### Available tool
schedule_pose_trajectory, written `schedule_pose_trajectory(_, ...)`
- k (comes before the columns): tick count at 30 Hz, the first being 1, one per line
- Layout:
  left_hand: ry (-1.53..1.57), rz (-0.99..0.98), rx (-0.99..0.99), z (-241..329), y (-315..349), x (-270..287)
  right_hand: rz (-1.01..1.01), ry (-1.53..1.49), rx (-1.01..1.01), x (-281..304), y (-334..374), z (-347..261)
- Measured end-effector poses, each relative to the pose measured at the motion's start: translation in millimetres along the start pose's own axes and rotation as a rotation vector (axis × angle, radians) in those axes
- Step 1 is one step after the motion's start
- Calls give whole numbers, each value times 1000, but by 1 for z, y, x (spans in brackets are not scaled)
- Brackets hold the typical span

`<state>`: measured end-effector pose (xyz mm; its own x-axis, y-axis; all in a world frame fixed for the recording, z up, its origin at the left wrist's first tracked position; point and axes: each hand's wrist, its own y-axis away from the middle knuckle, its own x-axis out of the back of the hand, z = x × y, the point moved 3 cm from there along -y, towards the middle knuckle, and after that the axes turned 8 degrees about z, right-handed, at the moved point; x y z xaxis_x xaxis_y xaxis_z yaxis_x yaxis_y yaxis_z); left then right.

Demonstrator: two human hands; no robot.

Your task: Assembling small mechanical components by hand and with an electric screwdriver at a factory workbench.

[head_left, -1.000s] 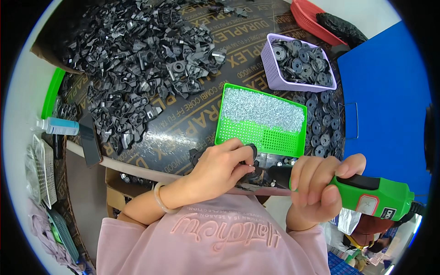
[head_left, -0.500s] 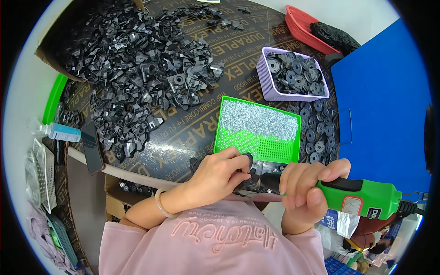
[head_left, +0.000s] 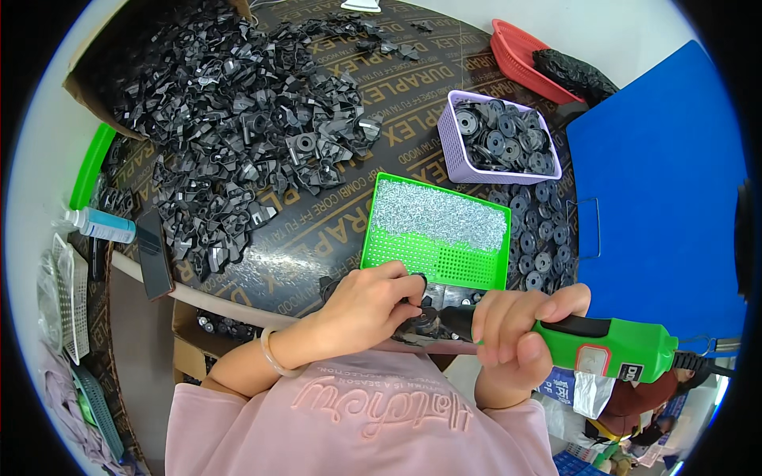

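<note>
My right hand is wrapped round a green and black electric screwdriver, whose cord leads off to the right. Its black nose points left and meets a small dark part at the table's near edge. My left hand has its fingers curled and pinched on that black plastic part, mostly hidden beneath them. Just beyond both hands lies a green tray with many small silvery screws heaped in its far half.
A big pile of black plastic pieces covers the left of the table. A purple basket of black discs stands at the right, more loose discs beside it. Farther out are a red basket, blue board, phone and bottle.
The whole view has shifted slightly. The screwdriver's nose stays at the part, and both hands keep their grip.
</note>
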<state>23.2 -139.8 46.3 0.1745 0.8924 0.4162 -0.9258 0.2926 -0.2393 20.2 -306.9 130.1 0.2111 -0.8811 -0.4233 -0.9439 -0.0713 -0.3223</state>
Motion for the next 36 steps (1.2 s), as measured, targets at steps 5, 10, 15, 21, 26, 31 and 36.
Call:
schedule_pose_trajectory(5, 52, 14, 13, 0, -1, -1, -11, 58, 115, 0, -4, 2)
schedule_pose_trajectory(10, 38, -11, 51, 1, -4, -3, -5, 83, 130, 2, -3, 2)
schedule_pose_trajectory(15, -11, -3, 63, -3, -5, -5, 4, 78, 127, 6, -3, 8)
schedule_pose_trajectory(21, -21, -32, -17, -4, -1, -4, 13, -31, 29, 10, 4, 7)
schedule_pose_trajectory(26, -51, -111, -13, 0, -8, 2, -133, 12, 95, 6, -2, 7)
schedule_pose_trajectory(31, 17, -90, 3, -3, -11, 4, -125, 45, 134, 4, -4, 11)
schedule_pose_trajectory(36, 53, -69, 27, -9, -12, 4, -159, 14, 99, 11, -9, 8)
